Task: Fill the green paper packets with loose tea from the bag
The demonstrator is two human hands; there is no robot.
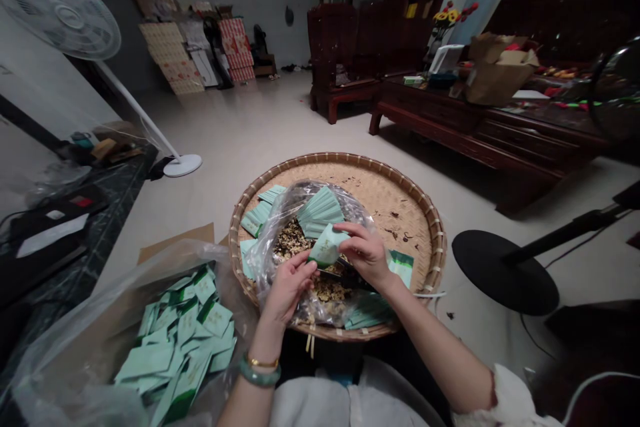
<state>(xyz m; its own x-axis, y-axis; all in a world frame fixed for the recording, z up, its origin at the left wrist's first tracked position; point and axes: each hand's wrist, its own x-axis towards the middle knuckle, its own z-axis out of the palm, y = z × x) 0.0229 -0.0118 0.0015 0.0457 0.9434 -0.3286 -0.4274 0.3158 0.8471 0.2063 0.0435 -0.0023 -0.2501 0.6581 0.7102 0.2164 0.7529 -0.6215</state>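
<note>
Left hand (289, 288) and right hand (367, 255) both pinched one pale green sachet (327, 247) between thumb and curled fingers, the left at its lower corner and the right along its upper edge; neither hand was spread. That single sachet was held just above an open clear plastic bag (305, 203) filled with loose dried herb pieces (295, 240), and the bag lay in one round woven bamboo tray (337, 159). About six fanned bunches of matching sachets (320, 212) sat in or beside the bag on the tray, though the plastic hid some of their edges. Two bands circled the left wrist: one jade bangle (259, 371) and one thin gold bracelet (263, 362). Just beside the tray, toward the lower left, a second clear plastic bag (60, 373) held a heap of green sachets (175, 347), too many and too overlapped to count. Farther off stood two fans: one white standing fan (60, 7) on the left and one dark fan with a round black base (505, 280) on the right. Beyond the tray, one dark wooden table (430, 113) carried one cardboard box (500, 70) and one bunch of flowers (450, 17).
</note>
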